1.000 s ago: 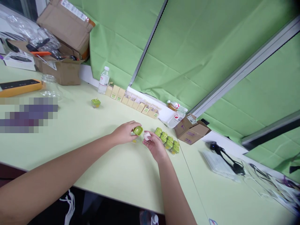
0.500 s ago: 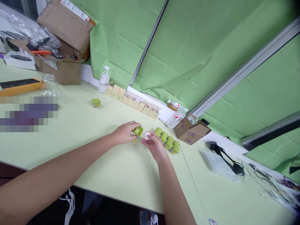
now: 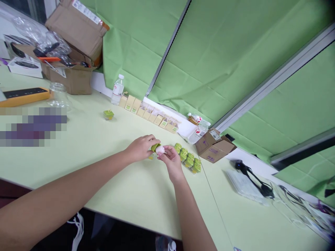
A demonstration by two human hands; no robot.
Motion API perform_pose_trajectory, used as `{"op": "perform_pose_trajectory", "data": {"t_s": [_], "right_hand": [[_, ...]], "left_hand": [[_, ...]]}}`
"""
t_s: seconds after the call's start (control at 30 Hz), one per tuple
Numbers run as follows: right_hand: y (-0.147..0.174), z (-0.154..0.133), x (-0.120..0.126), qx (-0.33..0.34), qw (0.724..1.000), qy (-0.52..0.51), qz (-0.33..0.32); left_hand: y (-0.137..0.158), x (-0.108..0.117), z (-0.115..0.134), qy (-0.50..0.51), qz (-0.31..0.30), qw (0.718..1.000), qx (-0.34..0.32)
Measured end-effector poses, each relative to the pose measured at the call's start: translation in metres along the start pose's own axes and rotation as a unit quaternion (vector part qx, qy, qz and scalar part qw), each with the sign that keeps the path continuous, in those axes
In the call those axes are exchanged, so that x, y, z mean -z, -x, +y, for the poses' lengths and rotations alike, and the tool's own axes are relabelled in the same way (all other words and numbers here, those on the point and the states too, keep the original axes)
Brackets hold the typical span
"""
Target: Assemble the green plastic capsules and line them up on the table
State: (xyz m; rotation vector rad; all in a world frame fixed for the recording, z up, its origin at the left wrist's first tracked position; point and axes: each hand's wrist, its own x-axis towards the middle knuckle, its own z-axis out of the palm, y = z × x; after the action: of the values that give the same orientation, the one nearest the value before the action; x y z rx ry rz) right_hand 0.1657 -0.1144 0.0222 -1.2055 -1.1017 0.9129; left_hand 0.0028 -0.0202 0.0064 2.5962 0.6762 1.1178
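Green cloth hangs beyond both hands and closes off the far side of my workspace. The desk spreads out beneath them; its front edge runs slantwise on their near side, and I have a broad stretch of surface between that edge and the hands. An open cardboard box sits beyond and to the right of the right hand, by the cloth. Beyond the left hand, a row of beige cartons lines the back edge, with a water bottle at its left end. The left hand and right hand meet above the desk, leaving me hardly any gap between their fingertips. Just right of the right hand, four green-lidded containers stand in a line, narrowing my room on that side; a lone green-lidded container is well apart, beyond and left of the left hand. The left hand grips a small green cup between thumb and fingers, its mouth towards the right hand. The right hand pinches a white piece at that mouth; how far in it sits, I cannot tell.
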Motion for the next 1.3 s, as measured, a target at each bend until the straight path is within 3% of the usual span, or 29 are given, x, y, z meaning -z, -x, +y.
{"op": "perform_pose_trajectory", "data": {"t_s": [0.67,1.0,1.3], "right_hand": [[0.000,-0.001,-0.002,0.013,1.000,-0.008,0.013],[0.001,0.007,-0.005,0.039,0.999,0.003,0.029],[0.003,0.016,-0.009,0.087,0.989,0.110,0.053]], "left_hand": [[0.001,0.001,0.005,0.010,0.011,1.000,0.008],[0.000,-0.007,0.000,0.103,0.021,0.994,-0.008],[0.001,-0.011,-0.001,0.131,0.028,0.991,0.002]]}}
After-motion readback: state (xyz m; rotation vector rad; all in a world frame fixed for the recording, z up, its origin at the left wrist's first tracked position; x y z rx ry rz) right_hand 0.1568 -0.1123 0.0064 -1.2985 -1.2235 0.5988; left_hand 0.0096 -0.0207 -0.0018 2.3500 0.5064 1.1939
